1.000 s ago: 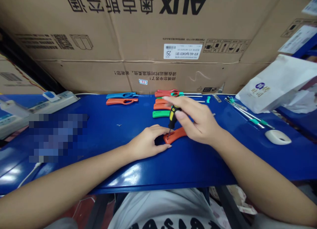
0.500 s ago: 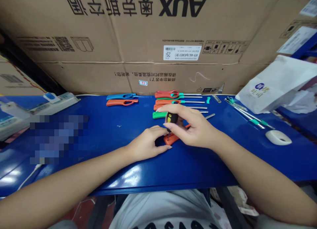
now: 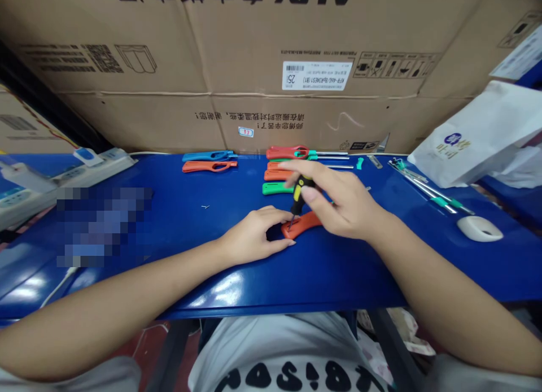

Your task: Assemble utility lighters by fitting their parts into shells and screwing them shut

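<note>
An orange stick lighter (image 3: 311, 220) lies on the blue table, its handle end toward my left hand (image 3: 252, 235). The thumb and fingers of that hand pinch the handle end from both sides. My right hand (image 3: 345, 203) holds a black and yellow screwdriver (image 3: 300, 194), tilted, with its tip down at a hole in the lighter's handle. Part of the screwdriver grip and the far end of the lighter are hidden by my right hand. Two tiny screws (image 3: 205, 207) seem to lie on the table to the left.
Several lighters with metal tubes, such as a green one (image 3: 275, 188), are lined up behind my hands. A blue handle shell (image 3: 207, 156) and an orange handle shell (image 3: 207, 166) lie left. On the right are metal tubes (image 3: 423, 187), a white mouse-shaped object (image 3: 479, 228) and a paper bag (image 3: 478, 138).
The screwdriver has gone from nearly upright to leaning right, and the fingers of my right hand have loosened around its grip. My left hand stays at the lighter. The view has tilted down slightly.
</note>
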Tool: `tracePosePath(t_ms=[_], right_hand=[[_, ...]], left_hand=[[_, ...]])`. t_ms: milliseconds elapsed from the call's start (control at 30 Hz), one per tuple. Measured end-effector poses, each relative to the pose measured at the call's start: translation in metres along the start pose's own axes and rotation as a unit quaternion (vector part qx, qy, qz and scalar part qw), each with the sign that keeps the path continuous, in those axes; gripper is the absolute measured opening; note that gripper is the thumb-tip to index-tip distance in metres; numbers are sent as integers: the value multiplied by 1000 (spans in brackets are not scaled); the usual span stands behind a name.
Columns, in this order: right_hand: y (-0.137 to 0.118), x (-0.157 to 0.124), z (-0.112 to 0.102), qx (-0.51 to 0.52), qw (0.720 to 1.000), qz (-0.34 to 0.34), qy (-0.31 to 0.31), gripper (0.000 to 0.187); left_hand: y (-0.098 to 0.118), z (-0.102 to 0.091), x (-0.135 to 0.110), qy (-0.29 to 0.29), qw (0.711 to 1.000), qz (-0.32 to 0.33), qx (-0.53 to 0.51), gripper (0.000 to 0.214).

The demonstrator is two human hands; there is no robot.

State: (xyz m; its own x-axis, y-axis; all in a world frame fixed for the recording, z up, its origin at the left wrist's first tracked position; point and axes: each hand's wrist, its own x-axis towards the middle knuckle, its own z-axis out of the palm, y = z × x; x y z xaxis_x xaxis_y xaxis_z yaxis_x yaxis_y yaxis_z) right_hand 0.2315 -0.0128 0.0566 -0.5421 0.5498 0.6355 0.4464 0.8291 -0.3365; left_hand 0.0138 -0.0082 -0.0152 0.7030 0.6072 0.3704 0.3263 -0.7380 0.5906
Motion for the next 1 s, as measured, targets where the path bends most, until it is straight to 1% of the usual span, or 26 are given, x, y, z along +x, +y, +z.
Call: tracePosePath(t_ms=[33, 67, 100, 133, 200, 233, 267, 300, 367, 400, 433, 467, 500, 533, 567, 600, 633, 667, 733, 767, 800, 833, 867, 933, 967, 1000], right_hand=[[0, 0, -1, 36, 999, 9, -24, 41], [0, 0, -1, 65, 997, 17, -34, 42], [0, 0, 0, 76, 997, 21, -25, 40], [0, 0, 0, 66, 998, 16, 0, 37], [1, 0, 2, 7, 998, -6, 58, 31], [1, 0, 3, -16, 997, -16, 71, 31], [1, 0, 3, -19, 997, -19, 68, 32], [1, 1, 3, 2, 999, -16, 52, 34], [-1, 2, 4, 88, 996, 5, 10, 39], [-2, 3, 4, 130, 991, 16, -1, 39], [-3, 3, 5, 154, 988, 21, 1, 36], [-4, 4, 5, 153, 988, 20, 15, 31], [-4, 4, 6, 131, 991, 11, 40, 26], [-4, 4, 6, 93, 993, -2, 71, 21], [-5, 4, 5, 50, 994, -15, 100, 19], [-5, 4, 4, 16, 993, -27, 117, 20], [-4, 4, 3, 0, 993, -31, 112, 23], [-4, 3, 1, 7, 996, -28, 90, 27], [-3, 2, -2, 76, 997, -4, 18, 37], [-2, 2, -3, 118, 993, 7, -15, 40], [-1, 3, -3, 151, 988, 13, -35, 40], [0, 3, -2, 165, 985, 16, -36, 38], [0, 3, -1, 158, 987, 18, -21, 33], [2, 4, 1, 101, 994, 18, 34, 23], [2, 5, 1, 71, 996, 16, 55, 20], [2, 5, 1, 50, 997, 10, 64, 20]], left_hand=[[0, 0, 0, 2, 1000, 0, 0, 39], [0, 0, 0, 1, 1000, -1, 0, 39], [0, 0, 0, 0, 1000, -1, 1, 37], [1, 0, 0, -1, 1000, -1, 1, 35], [1, 0, 0, -1, 1000, -2, 4, 31], [1, 0, -1, -1, 1000, -3, 5, 31], [1, 0, -1, -1, 1000, -4, 6, 31], [1, 0, -1, 0, 1000, -5, 6, 33], [1, 0, 0, 1, 1000, -2, 7, 36], [1, 0, 0, 2, 1000, 0, 7, 36], [1, 0, 0, 2, 1000, 1, 7, 36], [1, 0, 0, 2, 1000, 2, 7, 35], [1, 0, 0, 1, 1000, 0, 7, 34], [2, 0, 0, -1, 1000, -2, 7, 33], [2, -1, 0, -2, 1000, -3, 7, 33], [3, -1, 1, -2, 1000, -5, 7, 33], [3, -1, 1, 0, 1000, -5, 7, 33], [3, -1, 1, 1, 1000, -5, 6, 34], [3, -1, 0, 3, 1000, -4, 5, 37], [3, -1, 0, 2, 1000, -4, 6, 38], [2, 0, 0, 2, 1000, -4, 7, 38], [2, 0, -1, 3, 1000, -5, 7, 37], [1, 0, -1, 5, 1000, -5, 8, 35], [1, 1, -1, 8, 1000, -6, 8, 33], [1, 1, -1, 9, 1000, -7, 8, 32], [2, 2, -1, 11, 1000, -10, 9, 32]])
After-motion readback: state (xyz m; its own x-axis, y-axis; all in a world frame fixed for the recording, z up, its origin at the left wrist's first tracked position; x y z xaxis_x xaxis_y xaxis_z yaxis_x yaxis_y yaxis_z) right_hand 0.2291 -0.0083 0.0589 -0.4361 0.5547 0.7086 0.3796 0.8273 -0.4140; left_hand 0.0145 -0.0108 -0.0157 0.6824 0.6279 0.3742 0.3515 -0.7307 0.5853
